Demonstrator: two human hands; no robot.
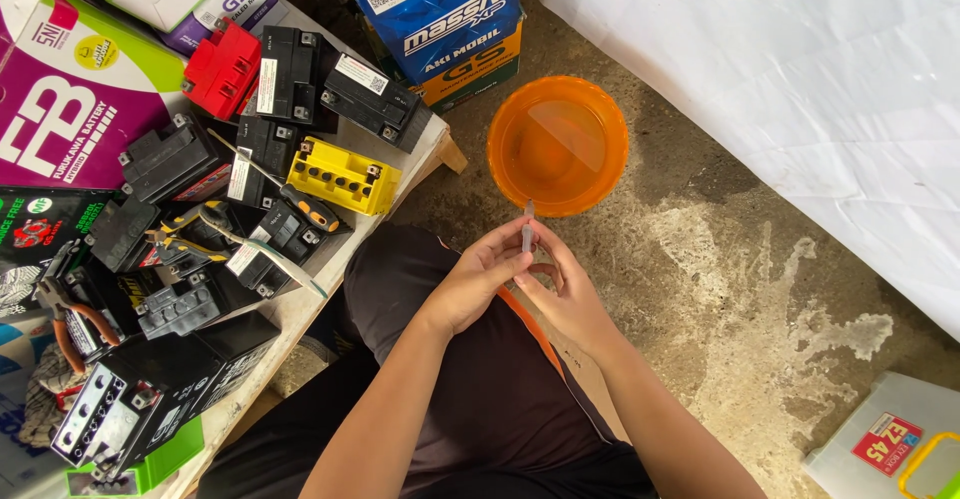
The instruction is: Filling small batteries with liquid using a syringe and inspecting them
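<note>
Both hands meet above the person's lap, in front of a round orange plastic basin (557, 144) that stands on the stained concrete floor (740, 289). The left hand (478, 284) and the right hand (565, 294) together grip a small slender grey tube-like tool (528, 227), held upright with its tip pointing toward the near rim of the basin. The fingers (510, 251) of the left hand are pinched narrowly around the tool's lower part, and the right hand's fingers curl closed against it from the other side; what kind of tool it is cannot be told, as most of it is hidden by the fingers. The basin looks to hold clear liquid.

To the person's left, a pale wooden table (300, 309) carries a crowd of small black vehicle batteries (372, 101), a red battery (222, 67) and a yellow battery (342, 176), with an orange-handled screwdriver (308, 209) lying among them. Behind the basin stand stacked blue and orange cardboard boxes (440, 19). A white sheet (800, 89) covers the area to the right, and a pale grey plastic case (890, 444) lies on the floor near the right forearm
</note>
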